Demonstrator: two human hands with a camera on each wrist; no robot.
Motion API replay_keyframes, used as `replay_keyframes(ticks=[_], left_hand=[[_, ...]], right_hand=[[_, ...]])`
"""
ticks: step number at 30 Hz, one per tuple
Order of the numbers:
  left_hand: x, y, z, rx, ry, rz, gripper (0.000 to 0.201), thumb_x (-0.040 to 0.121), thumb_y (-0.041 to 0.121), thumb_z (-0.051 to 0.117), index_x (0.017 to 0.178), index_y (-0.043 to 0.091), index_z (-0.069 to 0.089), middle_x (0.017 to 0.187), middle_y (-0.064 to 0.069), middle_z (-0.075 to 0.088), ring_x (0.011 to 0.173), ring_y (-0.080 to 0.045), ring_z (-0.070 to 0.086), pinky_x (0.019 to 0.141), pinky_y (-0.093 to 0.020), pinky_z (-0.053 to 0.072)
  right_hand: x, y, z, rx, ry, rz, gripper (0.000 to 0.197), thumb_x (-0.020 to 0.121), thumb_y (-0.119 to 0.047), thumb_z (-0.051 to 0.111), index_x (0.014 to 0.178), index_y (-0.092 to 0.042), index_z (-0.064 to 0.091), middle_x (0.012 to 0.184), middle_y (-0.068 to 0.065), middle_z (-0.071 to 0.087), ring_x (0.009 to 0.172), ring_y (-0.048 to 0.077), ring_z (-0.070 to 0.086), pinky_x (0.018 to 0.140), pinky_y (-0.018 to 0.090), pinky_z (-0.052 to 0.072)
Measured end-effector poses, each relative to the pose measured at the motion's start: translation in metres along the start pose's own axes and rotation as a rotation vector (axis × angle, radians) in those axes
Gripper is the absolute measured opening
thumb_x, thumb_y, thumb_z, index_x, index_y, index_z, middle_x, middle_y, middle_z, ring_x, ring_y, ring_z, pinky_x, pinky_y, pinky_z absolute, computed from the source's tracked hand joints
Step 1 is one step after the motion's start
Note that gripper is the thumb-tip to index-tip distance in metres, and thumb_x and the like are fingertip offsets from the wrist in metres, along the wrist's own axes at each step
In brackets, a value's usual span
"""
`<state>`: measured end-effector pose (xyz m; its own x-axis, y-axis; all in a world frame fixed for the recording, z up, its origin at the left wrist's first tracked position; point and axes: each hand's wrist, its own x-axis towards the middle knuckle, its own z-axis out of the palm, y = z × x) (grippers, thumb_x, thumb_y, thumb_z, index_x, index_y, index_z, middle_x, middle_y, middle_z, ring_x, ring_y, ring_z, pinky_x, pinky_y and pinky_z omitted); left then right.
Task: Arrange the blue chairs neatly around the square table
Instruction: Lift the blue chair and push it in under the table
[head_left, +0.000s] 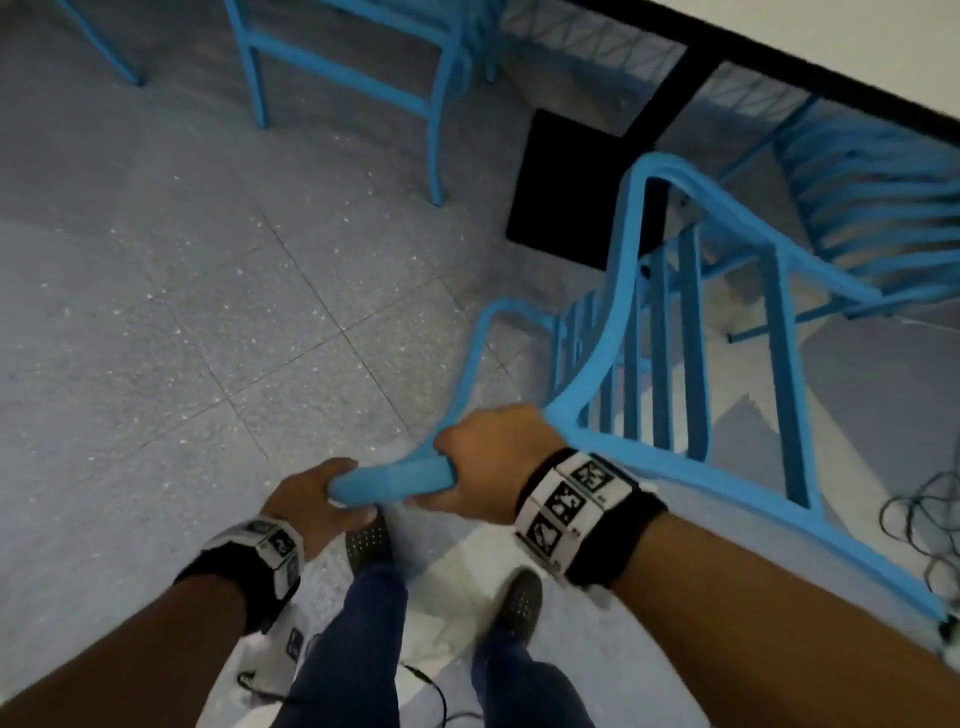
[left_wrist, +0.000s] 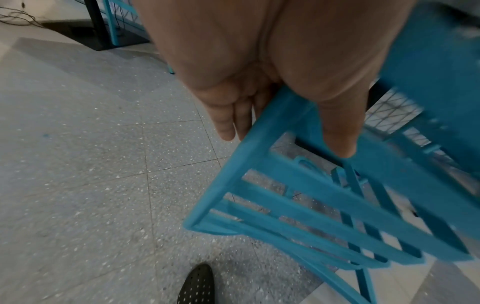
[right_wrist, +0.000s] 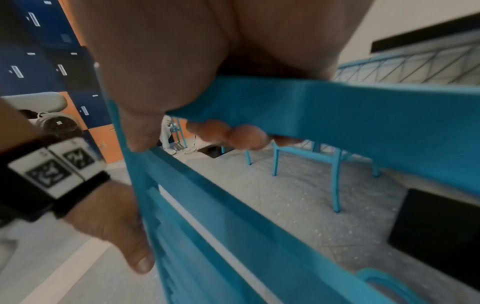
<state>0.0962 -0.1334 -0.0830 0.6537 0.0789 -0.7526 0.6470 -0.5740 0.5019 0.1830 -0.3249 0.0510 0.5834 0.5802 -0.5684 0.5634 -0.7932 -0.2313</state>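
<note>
A blue slatted chair (head_left: 665, 332) stands tilted in front of me, its back towards me. Both hands grip its top rail (head_left: 395, 480): my left hand (head_left: 317, 499) holds the left end, my right hand (head_left: 488, 462) holds it just to the right. In the left wrist view my left hand (left_wrist: 272, 102) wraps the chair's rail (left_wrist: 285, 131). The right wrist view has my right hand (right_wrist: 207, 115) curled round the rail (right_wrist: 337, 111), fingertips (right_wrist: 233, 133) showing beneath. The table (head_left: 857, 47), white-topped with a black edge, lies at the upper right.
Another blue chair (head_left: 363, 67) stands at the top, and a third (head_left: 872, 208) is tucked under the table at the right. The table's black base plate (head_left: 571, 182) lies on the speckled tile floor. Cables (head_left: 924, 519) trail at the right. My shoes (head_left: 519, 603) are below.
</note>
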Motion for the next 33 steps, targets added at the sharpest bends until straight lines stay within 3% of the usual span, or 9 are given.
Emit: replay_keyframes(ticks=[4,9,13,17,19,22,26,30,33], left_hand=[[-0.025,0.03,0.03,0.158,0.01,0.024,0.043,0.075,0.026,0.081,0.113,0.009,0.067,0.102,-0.013,0.069,0.086,-0.021,0.059,0.075,-0.027,0.039],[-0.063,0.089,0.044,0.396,-0.014,0.112,0.033,0.077,0.043,0.075,0.098,0.018,0.07,0.083,-0.003,0.063,0.08,-0.023,0.062,0.071,-0.028,0.044],[-0.088,0.163,0.036,0.671,0.01,0.251,0.041,0.08,0.056,0.066,0.096,0.019,0.07,0.081,0.0,0.062,0.075,-0.02,0.058,0.068,-0.027,0.042],[-0.116,0.251,0.037,0.937,0.036,0.452,0.04,0.083,0.058,0.06,0.091,0.019,0.066,0.088,-0.01,0.068,0.084,-0.03,0.062,0.072,-0.034,0.048],[-0.134,0.291,0.047,1.057,0.086,0.589,0.042,0.083,0.06,0.058,0.095,0.021,0.066,0.097,-0.01,0.07,0.091,-0.033,0.065,0.074,-0.037,0.05],[-0.159,0.333,0.066,1.212,0.131,0.719,0.041,0.085,0.06,0.055,0.102,0.023,0.064,0.103,-0.008,0.069,0.097,-0.034,0.064,0.077,-0.039,0.051],[-0.195,0.363,0.078,1.393,0.165,0.8,0.038,0.088,0.056,0.054,0.105,0.024,0.064,0.102,-0.007,0.067,0.095,-0.032,0.064,0.07,-0.036,0.047],[-0.218,0.369,0.082,1.53,0.194,0.779,0.036,0.09,0.055,0.05,0.106,0.026,0.063,0.091,-0.004,0.063,0.09,-0.03,0.065,0.066,-0.035,0.042],[-0.229,0.366,0.09,1.588,0.231,0.801,0.037,0.089,0.056,0.047,0.105,0.027,0.062,0.097,-0.002,0.068,0.09,-0.028,0.066,0.07,-0.035,0.046]], right_hand=[[-0.073,0.038,-0.017,-0.002,0.185,0.034,0.047,0.079,-0.071,0.05,0.073,-0.024,0.052,0.073,-0.003,0.059,0.073,0.023,0.058,0.062,0.03,0.033],[-0.157,0.084,-0.016,0.062,0.32,0.047,0.055,0.075,-0.076,0.049,0.054,-0.028,0.031,0.055,-0.009,0.041,0.06,0.018,0.046,0.059,0.03,0.035],[-0.217,0.121,-0.009,0.154,0.545,0.106,0.054,0.067,-0.078,0.04,0.057,-0.025,0.044,0.049,-0.009,0.043,0.052,0.02,0.051,0.053,0.028,0.034],[-0.288,0.161,0.007,0.309,0.782,0.212,0.049,0.065,-0.065,0.048,0.057,-0.017,0.048,0.047,-0.004,0.043,0.046,0.025,0.048,0.046,0.035,0.04],[-0.326,0.181,0.018,0.347,0.903,0.242,0.043,0.065,-0.057,0.052,0.056,-0.015,0.048,0.047,-0.007,0.037,0.045,0.019,0.042,0.046,0.035,0.038],[-0.369,0.197,0.041,0.403,1.001,0.262,0.025,0.063,-0.047,0.052,0.057,-0.026,0.04,0.046,-0.014,0.029,0.044,0.012,0.035,0.046,0.021,0.029],[-0.39,0.208,0.067,0.485,1.081,0.275,0.017,0.063,-0.042,0.054,0.059,-0.032,0.04,0.048,-0.015,0.035,0.05,0.01,0.035,0.048,0.019,0.026],[-0.389,0.215,0.092,0.558,1.112,0.269,0.024,0.066,-0.039,0.059,0.057,-0.021,0.047,0.05,-0.008,0.044,0.046,0.012,0.042,0.047,0.023,0.03],[-0.386,0.221,0.108,0.617,1.114,0.334,0.017,0.063,-0.024,0.066,0.061,-0.011,0.057,0.05,0.0,0.055,0.055,0.017,0.053,0.048,0.029,0.039]])
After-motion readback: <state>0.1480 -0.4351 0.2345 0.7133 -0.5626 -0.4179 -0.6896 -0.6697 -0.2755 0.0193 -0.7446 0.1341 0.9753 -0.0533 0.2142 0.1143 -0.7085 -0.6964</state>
